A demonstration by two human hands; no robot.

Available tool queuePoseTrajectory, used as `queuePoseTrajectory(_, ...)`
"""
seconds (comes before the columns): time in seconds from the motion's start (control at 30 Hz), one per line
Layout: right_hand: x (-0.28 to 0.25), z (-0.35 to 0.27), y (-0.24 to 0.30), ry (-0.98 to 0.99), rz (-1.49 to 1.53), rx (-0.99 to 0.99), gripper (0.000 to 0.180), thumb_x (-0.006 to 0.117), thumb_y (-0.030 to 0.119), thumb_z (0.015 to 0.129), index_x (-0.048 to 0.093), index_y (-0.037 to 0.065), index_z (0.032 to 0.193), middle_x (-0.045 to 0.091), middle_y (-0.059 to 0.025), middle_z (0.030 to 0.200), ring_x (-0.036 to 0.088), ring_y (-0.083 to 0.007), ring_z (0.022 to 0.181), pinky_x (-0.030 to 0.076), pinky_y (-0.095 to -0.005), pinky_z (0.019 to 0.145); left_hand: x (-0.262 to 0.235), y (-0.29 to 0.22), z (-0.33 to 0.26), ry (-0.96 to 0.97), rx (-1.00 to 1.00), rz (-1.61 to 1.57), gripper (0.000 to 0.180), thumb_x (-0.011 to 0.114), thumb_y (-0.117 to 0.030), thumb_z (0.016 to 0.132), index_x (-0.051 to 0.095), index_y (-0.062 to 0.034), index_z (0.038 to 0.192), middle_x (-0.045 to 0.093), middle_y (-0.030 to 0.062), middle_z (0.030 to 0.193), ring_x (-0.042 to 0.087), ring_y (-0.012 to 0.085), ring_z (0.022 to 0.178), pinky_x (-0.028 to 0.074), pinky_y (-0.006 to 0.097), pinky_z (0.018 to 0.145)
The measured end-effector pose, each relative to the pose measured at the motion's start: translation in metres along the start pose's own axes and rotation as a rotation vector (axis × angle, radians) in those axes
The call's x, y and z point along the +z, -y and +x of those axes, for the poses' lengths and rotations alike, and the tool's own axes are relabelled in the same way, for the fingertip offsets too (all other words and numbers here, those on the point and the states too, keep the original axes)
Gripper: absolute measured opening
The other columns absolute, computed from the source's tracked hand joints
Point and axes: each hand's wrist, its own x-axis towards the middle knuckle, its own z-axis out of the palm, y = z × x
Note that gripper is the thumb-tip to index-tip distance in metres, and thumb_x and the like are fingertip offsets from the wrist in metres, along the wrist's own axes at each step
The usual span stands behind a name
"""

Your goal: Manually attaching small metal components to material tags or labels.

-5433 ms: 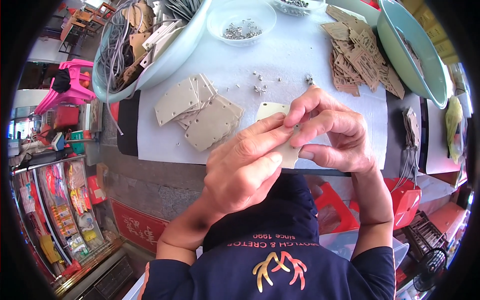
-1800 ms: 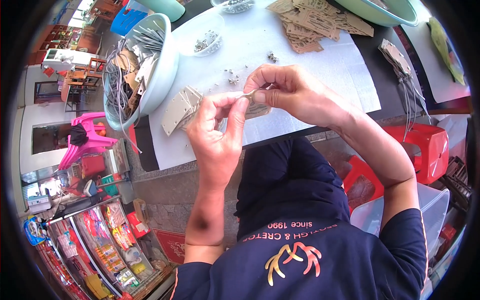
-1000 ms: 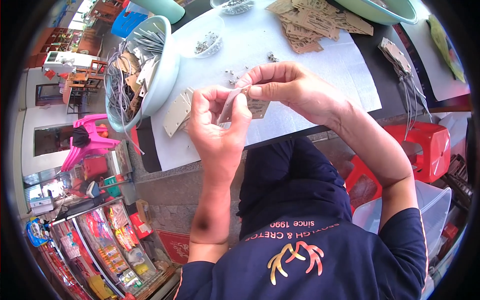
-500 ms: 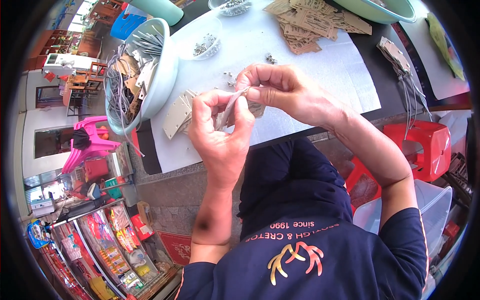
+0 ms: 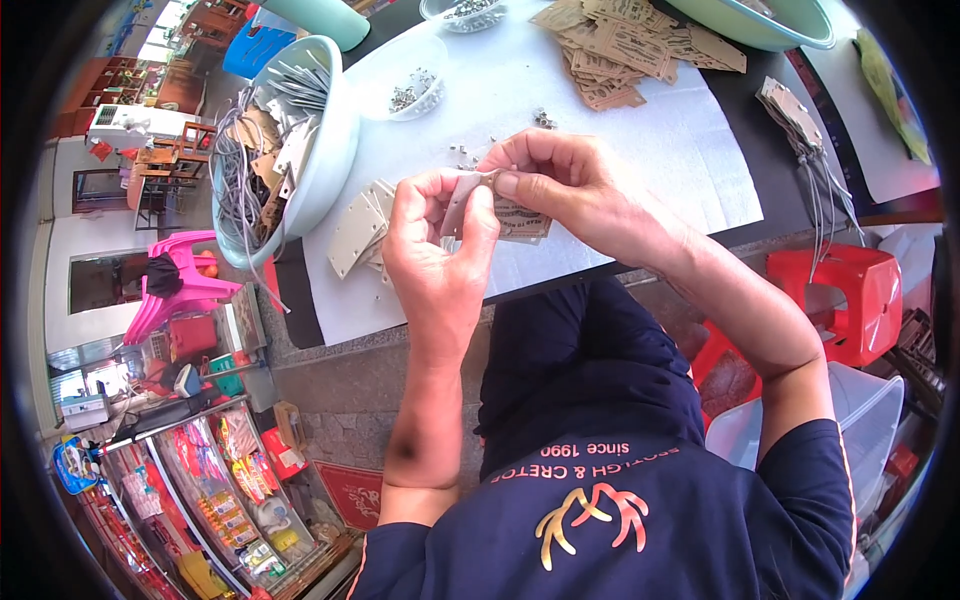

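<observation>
My left hand (image 5: 437,235) pinches a small beige card (image 5: 459,207) with holes between thumb and fingers, tilted above the table. My right hand (image 5: 567,188) is closed at the card's upper corner, thumb against fingertips; anything tiny in that pinch is hidden. Just beyond the fingers, small metal fasteners (image 5: 463,156) lie scattered on the white sheet (image 5: 690,165). A fanned stack of plain beige cards (image 5: 357,235) rests left of my left hand. Below my right hand lie brown printed cards (image 5: 524,224), partly covered by it.
At the left edge stands a pale blue basin (image 5: 343,140) holding grey cords and cards. Clear bowls (image 5: 428,100) contain metal fasteners. Printed cards (image 5: 625,50) are piled at the back; corded cards (image 5: 792,112) lie right. A red stool (image 5: 865,300) stands beside me.
The card in my left hand has turned, so more of its flat face shows. Both hands have shifted slightly, uncovering more of the printed cards beneath the right one.
</observation>
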Motion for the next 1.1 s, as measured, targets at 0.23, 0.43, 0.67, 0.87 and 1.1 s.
queuePoseTrajectory(0.23, 0.000, 0.002, -0.001, 0.040, 0.111, 0.035, 0.023, 0.058, 0.016, 0.095, 0.061, 0.000, 0.112, 0.064, -0.0019, 0.099, 0.057, -0.0051, 0.092, 0.046, -0.0224, 0.083, 0.003, 0.002, 0.000, -0.022, -0.016, -0.052, 0.015, 0.063, 0.000, 0.086, 0.052, -0.0016, 0.095, 0.057, 0.0023, 0.085, 0.054, 0.0050, 0.072, 0.047, 0.021, 0.065)
queuePoseTrajectory(0.43, 0.004, 0.002, -0.001, 0.030, 0.107, 0.028, 0.022, 0.057, 0.014, 0.096, 0.061, -0.001, 0.112, 0.064, -0.0023, 0.099, 0.057, -0.0056, 0.092, 0.046, -0.0227, 0.084, 0.004, 0.008, 0.001, -0.053, -0.038, -0.098, 0.016, 0.062, 0.002, 0.084, 0.051, -0.0019, 0.095, 0.054, 0.0018, 0.086, 0.053, 0.0054, 0.073, 0.046, 0.021, 0.065)
queuePoseTrajectory(0.67, 0.008, 0.004, -0.004, -0.019, 0.064, 0.034, 0.021, 0.055, 0.014, 0.097, 0.060, 0.000, 0.111, 0.064, -0.0027, 0.099, 0.057, -0.0063, 0.094, 0.046, -0.0232, 0.085, 0.005, 0.011, 0.000, -0.083, 0.004, -0.025, 0.017, 0.063, 0.002, 0.083, 0.051, -0.0023, 0.095, 0.054, 0.0020, 0.087, 0.052, 0.0057, 0.073, 0.046, 0.022, 0.067)
queuePoseTrajectory(0.87, 0.006, 0.004, -0.006, 0.027, 0.012, 0.015, 0.018, 0.052, 0.014, 0.099, 0.058, 0.000, 0.108, 0.062, -0.0022, 0.098, 0.056, -0.0077, 0.096, 0.046, -0.0247, 0.087, 0.005, 0.008, -0.002, -0.093, 0.003, -0.076, 0.017, 0.064, 0.002, 0.082, 0.052, -0.0027, 0.093, 0.054, 0.0015, 0.085, 0.053, 0.0056, 0.074, 0.045, 0.021, 0.067)
queuePoseTrajectory(1.1, 0.005, 0.001, -0.003, 0.025, -0.073, -0.093, 0.015, 0.051, 0.011, 0.099, 0.057, 0.000, 0.108, 0.061, -0.0016, 0.100, 0.056, -0.0079, 0.097, 0.047, -0.0255, 0.089, -0.002, 0.003, -0.002, -0.026, -0.082, -0.159, 0.015, 0.064, 0.001, 0.084, 0.056, -0.0010, 0.098, 0.058, 0.0005, 0.085, 0.054, 0.0044, 0.075, 0.045, 0.020, 0.069)
